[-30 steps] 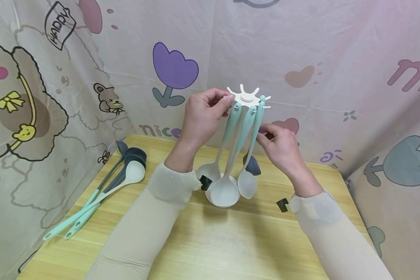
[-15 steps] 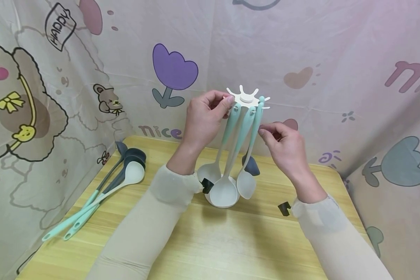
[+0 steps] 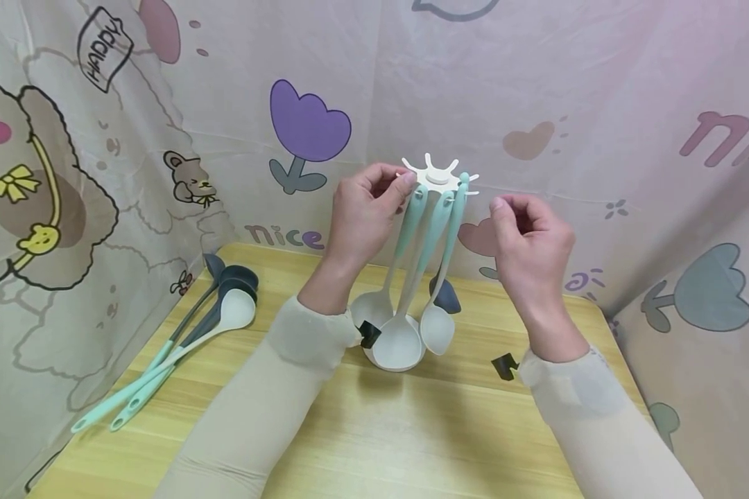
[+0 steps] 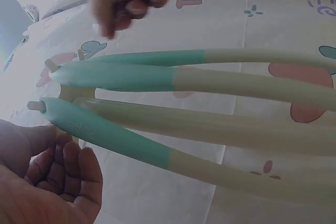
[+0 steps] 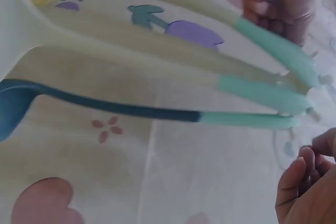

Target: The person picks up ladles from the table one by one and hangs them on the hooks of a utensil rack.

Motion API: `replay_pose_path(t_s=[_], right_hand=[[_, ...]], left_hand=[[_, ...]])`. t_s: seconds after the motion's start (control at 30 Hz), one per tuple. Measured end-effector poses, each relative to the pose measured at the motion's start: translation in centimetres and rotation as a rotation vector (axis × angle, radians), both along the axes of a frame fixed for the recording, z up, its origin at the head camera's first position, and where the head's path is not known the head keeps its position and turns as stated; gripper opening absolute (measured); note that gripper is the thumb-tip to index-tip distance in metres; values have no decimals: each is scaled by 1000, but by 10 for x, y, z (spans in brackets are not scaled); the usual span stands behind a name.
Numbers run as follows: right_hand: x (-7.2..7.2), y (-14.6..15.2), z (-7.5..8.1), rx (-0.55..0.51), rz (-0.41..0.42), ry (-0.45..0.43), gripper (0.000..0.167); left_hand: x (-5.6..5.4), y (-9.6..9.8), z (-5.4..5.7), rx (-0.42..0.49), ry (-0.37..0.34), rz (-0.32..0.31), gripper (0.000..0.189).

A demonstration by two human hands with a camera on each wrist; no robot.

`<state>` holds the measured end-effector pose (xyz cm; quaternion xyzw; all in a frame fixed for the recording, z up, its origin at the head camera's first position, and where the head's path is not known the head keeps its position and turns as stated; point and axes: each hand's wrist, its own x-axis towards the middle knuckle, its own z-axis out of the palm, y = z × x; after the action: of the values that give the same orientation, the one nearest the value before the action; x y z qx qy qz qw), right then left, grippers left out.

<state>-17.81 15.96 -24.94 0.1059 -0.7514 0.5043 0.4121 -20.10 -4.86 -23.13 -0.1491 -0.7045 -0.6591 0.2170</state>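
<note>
A white utensil rack [image 3: 438,177] with radiating hooks stands on the table. My left hand [image 3: 365,211] pinches its top at the left edge. From the hooks hang a ladle [image 3: 397,344], a light spoon [image 3: 437,331] and other mint-handled utensils. The dark blue utensil [image 5: 121,109] hangs at the back right; the head view shows little beyond its bowl. My right hand [image 3: 533,242] is raised to the right, apart from the rack, fingers curled around nothing. In the right wrist view its thumb lies near its fingertips.
Several mint-handled utensils lie together on the wooden table [image 3: 362,443] at the left, including a white ladle [image 3: 238,309] and a dark ladle [image 3: 239,276]. A patterned cloth [image 3: 599,83] hangs close behind and along both sides.
My right hand has drawn back from beside the hanging handles, moving right and up. The left hand keeps its grip on the rack's top, and the utensils hang as before.
</note>
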Motion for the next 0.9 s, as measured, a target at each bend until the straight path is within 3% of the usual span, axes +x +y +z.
replay_pose_path(t_s=[0.13, 0.3, 0.6, 0.9], right_hand=[[8, -12, 11, -23, 39, 65, 19], [13, -28, 19, 55, 85, 99, 20], [13, -43, 15, 331, -63, 140, 34], [15, -45, 14, 336, -105, 149, 28]], left_hand=[[1, -3, -5, 2, 4, -3, 21], [6, -9, -17, 6, -11, 3, 27], [15, -21, -46, -50, -76, 2, 25], [21, -21, -63, -105, -120, -9, 25]])
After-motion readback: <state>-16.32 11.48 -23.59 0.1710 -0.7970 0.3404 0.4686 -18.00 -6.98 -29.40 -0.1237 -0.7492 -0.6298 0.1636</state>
